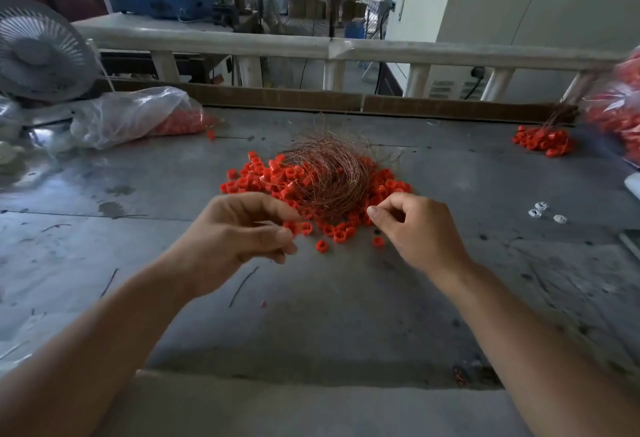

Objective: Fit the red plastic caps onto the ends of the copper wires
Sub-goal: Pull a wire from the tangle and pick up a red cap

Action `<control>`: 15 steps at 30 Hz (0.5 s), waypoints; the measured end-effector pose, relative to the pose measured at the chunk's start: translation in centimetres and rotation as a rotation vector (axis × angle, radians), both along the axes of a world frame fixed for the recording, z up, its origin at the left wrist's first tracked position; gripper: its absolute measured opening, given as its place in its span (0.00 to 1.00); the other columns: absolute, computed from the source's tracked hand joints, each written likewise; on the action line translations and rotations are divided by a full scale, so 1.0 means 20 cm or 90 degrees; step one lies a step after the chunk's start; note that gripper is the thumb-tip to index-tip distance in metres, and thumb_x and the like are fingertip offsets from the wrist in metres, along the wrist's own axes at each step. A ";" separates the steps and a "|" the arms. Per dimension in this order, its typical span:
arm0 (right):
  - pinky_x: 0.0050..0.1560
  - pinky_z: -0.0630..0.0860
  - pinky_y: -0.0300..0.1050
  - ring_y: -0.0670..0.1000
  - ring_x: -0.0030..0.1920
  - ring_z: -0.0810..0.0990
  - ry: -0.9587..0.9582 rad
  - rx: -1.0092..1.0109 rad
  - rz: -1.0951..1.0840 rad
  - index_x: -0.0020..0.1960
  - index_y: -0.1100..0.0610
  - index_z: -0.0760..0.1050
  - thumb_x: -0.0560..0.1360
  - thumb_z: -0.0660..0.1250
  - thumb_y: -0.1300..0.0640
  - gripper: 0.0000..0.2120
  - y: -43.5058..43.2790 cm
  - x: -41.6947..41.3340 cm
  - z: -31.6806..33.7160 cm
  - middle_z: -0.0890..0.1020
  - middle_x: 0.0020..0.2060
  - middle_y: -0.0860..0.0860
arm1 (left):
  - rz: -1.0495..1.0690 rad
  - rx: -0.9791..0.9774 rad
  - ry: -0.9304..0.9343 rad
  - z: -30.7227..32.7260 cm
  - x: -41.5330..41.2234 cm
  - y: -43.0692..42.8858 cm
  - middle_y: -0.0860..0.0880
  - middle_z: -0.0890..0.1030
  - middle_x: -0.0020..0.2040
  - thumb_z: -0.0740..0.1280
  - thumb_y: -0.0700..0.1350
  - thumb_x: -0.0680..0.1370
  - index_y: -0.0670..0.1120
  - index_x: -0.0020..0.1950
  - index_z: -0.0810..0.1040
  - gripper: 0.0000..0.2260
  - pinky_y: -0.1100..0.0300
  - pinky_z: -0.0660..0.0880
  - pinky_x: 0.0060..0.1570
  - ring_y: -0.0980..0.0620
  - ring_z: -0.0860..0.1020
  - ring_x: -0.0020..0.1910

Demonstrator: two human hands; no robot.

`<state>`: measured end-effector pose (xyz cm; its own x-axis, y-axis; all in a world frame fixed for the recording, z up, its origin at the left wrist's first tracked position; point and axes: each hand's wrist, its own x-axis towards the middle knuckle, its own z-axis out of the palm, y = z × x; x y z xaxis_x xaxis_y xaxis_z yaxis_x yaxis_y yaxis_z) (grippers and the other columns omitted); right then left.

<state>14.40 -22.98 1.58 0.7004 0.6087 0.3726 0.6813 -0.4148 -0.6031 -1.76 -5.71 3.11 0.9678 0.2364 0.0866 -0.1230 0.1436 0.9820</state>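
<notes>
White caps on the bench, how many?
3, all right of the right hand: two close together, one just right of them. More may lie outside the frame.

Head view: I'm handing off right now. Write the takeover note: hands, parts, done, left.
Left hand: fingers curled at the near edge of the pile of loose red plastic caps; whether it holds one is unclear.
Right hand: thumb and forefinger pinched, contents too small to tell.
Tangle of thin copper wires sits on the pile, mid-table.
Done: capped wire bundle far right.
Left: the tangle; spare caps in the clear plastic bag.
</notes>
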 end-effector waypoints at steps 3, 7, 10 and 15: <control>0.44 0.70 0.37 0.49 0.42 0.78 -0.066 0.035 0.023 0.46 0.57 0.81 0.72 0.69 0.59 0.04 0.05 -0.04 0.01 0.82 0.40 0.51 | -0.026 0.055 0.028 -0.03 0.01 -0.06 0.45 0.82 0.35 0.81 0.42 0.55 0.45 0.36 0.83 0.13 0.62 0.78 0.33 0.51 0.82 0.33; 0.48 0.61 0.33 0.52 0.49 0.75 -0.202 -0.011 0.044 0.56 0.58 0.78 0.70 0.70 0.61 0.15 0.14 -0.07 0.04 0.80 0.48 0.54 | -0.007 0.063 0.020 -0.03 0.01 -0.05 0.47 0.83 0.36 0.76 0.37 0.58 0.47 0.37 0.83 0.11 0.63 0.78 0.36 0.52 0.82 0.36; 0.55 0.62 0.39 0.55 0.53 0.74 -0.259 -0.079 0.070 0.56 0.57 0.79 0.70 0.70 0.61 0.15 0.19 -0.06 0.06 0.80 0.52 0.53 | -0.012 0.092 0.029 -0.05 0.01 -0.05 0.47 0.83 0.36 0.77 0.36 0.60 0.48 0.38 0.83 0.11 0.63 0.78 0.37 0.52 0.82 0.37; 0.48 0.67 0.45 0.56 0.46 0.80 -0.269 -0.030 0.076 0.43 0.59 0.83 0.68 0.71 0.64 0.05 0.17 -0.08 0.05 0.84 0.43 0.54 | 0.000 0.116 0.046 -0.06 0.02 -0.05 0.47 0.83 0.36 0.74 0.43 0.59 0.50 0.38 0.83 0.09 0.63 0.78 0.38 0.51 0.82 0.37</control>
